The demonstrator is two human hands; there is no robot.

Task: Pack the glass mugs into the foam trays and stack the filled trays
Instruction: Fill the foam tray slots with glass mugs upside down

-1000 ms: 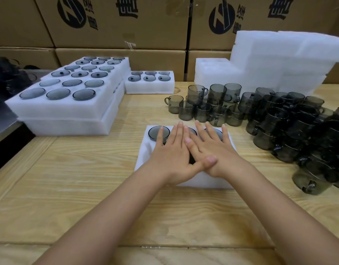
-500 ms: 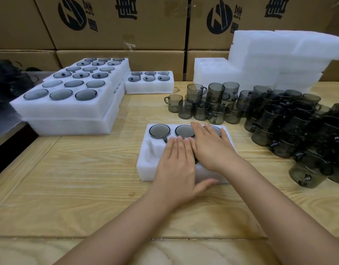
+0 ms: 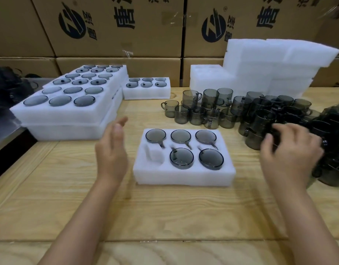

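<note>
A white foam tray [image 3: 184, 178] lies in the middle of the wooden table. Five grey glass mugs [image 3: 181, 157] sit upside down in it; the front-left pocket [image 3: 155, 156] holds nothing. My left hand [image 3: 112, 155] hovers just left of the tray, fingers straight, holding nothing. My right hand [image 3: 291, 150] is over the pile of loose mugs [image 3: 260, 119] at the right, fingers loosely curled and blurred, with no mug plainly in its grip. More loose mugs [image 3: 209, 109] stand behind the tray.
Stacked filled trays [image 3: 65, 115] stand at the left, and a single filled tray [image 3: 145, 94] lies behind them. Unfilled foam trays [image 3: 270, 69] are piled at the back right. Cardboard boxes [image 3: 117, 25] wall the back. The table's left edge drops off by a dark heap [image 3: 6, 88].
Both hands have lifted off the tray, where they pressed on the mugs. The left hand moved out to the left; the right hand swung right over the loose mugs.
</note>
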